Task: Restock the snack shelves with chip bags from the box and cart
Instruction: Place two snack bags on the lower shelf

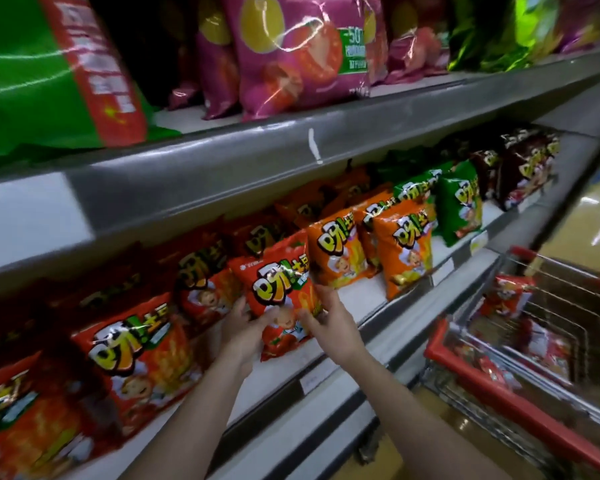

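A red chip bag [278,282] stands upright at the front of the middle shelf [361,303], between a row of red bags [136,355] on its left and orange bags [340,251] on its right. My left hand [243,330] grips the bag's lower left edge, thumb across its front. My right hand [329,317] holds its lower right side, fingers curled against the bag. More red bags [506,296] lie in the wire cart [520,407] at the right.
Green bags [459,202] and dark brown bags [523,168] continue along the middle shelf to the right. The upper shelf [257,150] carries pink bags [298,53] and a large green bag [32,71]. The cart's red rim stands close to the shelf base.
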`<state>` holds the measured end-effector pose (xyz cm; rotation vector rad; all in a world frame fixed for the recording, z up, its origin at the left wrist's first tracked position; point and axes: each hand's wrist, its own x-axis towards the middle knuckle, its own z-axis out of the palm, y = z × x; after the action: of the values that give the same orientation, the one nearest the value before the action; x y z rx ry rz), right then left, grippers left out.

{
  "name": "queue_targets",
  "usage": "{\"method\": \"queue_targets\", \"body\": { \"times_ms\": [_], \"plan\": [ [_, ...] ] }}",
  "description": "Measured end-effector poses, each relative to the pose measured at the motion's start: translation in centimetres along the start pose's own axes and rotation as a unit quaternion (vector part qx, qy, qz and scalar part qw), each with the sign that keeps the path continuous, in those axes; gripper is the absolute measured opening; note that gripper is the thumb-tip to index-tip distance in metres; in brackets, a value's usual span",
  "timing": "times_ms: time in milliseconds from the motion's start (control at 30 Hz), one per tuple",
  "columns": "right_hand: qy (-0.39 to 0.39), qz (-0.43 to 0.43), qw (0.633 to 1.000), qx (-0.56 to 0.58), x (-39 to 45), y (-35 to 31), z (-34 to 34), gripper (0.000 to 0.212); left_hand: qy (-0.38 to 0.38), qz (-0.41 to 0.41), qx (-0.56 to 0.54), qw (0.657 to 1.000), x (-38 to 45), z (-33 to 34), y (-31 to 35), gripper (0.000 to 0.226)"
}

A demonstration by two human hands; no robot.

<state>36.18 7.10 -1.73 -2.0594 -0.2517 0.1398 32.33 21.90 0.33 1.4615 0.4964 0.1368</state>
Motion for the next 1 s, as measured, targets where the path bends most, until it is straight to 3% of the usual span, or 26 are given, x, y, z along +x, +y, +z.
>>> {"method": "queue_targets", "body": {
  "times_ms": [133, 233, 433, 533, 633, 733, 833, 1000],
  "plan": [
    [-0.094, -0.059, 0.991, -0.077, 6.0, 1.4, -1.5, 0.058, 0.067, 0.018, 0.003, 0.998, 3.9, 1.4, -0.3, 0.032],
    [-0.141, -0.082, 0.98, -0.113, 8.1, 2.9, -1.6, 0.059, 0.124, 0.011, 0.074, 0.989, 4.9, 2.1, -1.7, 0.027],
    [-0.163, -0.126, 0.972, -0.112, 8.7, 3.7, -2.0, 0.061, 0.187, -0.022, 0.12, 0.975, 4.9, 3.3, -1.0, 0.039],
    [-0.133, -0.134, 0.975, -0.118, 7.5, 3.4, -3.3, 0.048, 0.273, 0.005, 0.124, 0.954, 3.1, 3.9, 0.0, 0.034],
    [-0.114, -0.146, 0.978, -0.091, 5.5, 2.7, -5.5, 0.03, 0.305, 0.067, 0.114, 0.943, -0.2, 4.9, 1.4, 0.01],
    [-0.122, -0.141, 0.982, -0.03, 2.7, 2.1, -8.1, 0.022, 0.265, 0.083, 0.073, 0.958, -3.5, 6.8, 2.6, 0.012],
    [-0.13, -0.112, 0.985, 0.034, -1.1, 2.1, -10.6, 0.012, 0.165, 0.079, 0.042, 0.982, -7.9, 10.3, 2.7, 0.01],
    [-0.142, -0.039, 0.986, 0.077, -8.6, 4.1, -16.5, 0.014, 0.051, 0.023, 0.026, 0.998, -13.8, 16.8, 0.1, 0.011]
  ]
}}
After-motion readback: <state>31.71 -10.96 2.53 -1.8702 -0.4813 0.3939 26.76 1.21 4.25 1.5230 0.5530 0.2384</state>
